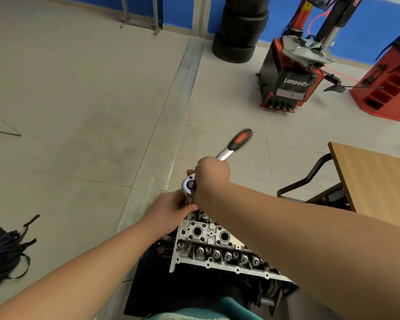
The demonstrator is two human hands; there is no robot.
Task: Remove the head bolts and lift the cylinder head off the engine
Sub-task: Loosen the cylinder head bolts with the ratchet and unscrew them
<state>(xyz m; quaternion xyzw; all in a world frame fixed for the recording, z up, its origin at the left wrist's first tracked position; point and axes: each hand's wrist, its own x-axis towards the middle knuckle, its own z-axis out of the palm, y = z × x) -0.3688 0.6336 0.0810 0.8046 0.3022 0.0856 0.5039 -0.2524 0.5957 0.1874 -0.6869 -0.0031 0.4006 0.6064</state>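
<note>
The aluminium cylinder head (pixel 208 248) sits on the dark engine block at the bottom centre, its valve springs and round bores exposed. Above its far end a chrome ratchet wrench (pixel 189 185) points up and right, ending in a black and red handle (pixel 239 139). My right hand (pixel 211 179) grips the ratchet's shaft just behind its round head. My left hand (pixel 171 209) holds the extension or socket under the ratchet head, right over the far end of the cylinder head. The bolt itself is hidden by my fingers.
A wooden table (pixel 374 181) with a black frame stands at the right, close to my right forearm. A dark bag (pixel 5 250) lies on the floor at left. Stacked tyres (pixel 240 31), a red tyre changer (pixel 291 72) and a red cabinet (pixel 390 88) stand far back.
</note>
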